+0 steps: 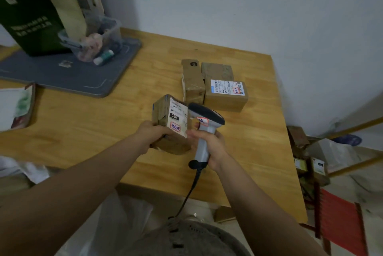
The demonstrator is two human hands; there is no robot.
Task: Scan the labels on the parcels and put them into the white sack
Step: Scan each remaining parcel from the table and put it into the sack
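Note:
My left hand [154, 133] grips a brown cardboard parcel [165, 119] above the wooden table [93, 123], its white label facing up. My right hand [211, 144] holds the grey handle of a barcode scanner [205, 117], whose dark head sits right beside the label. Three more brown parcels lie further back on the table: a narrow one [192, 81], one with a white label [226, 94], and a plain one [216, 70] behind it. A white sack [116, 218] lies low by my legs under the table's near edge.
A grey tray [62, 73] at the back left carries a green box and a clear tub. A book [16, 106] lies at the left edge. The scanner cable [190, 189] hangs off the table's front. Boxes and a red rack [339, 218] are on the floor at right.

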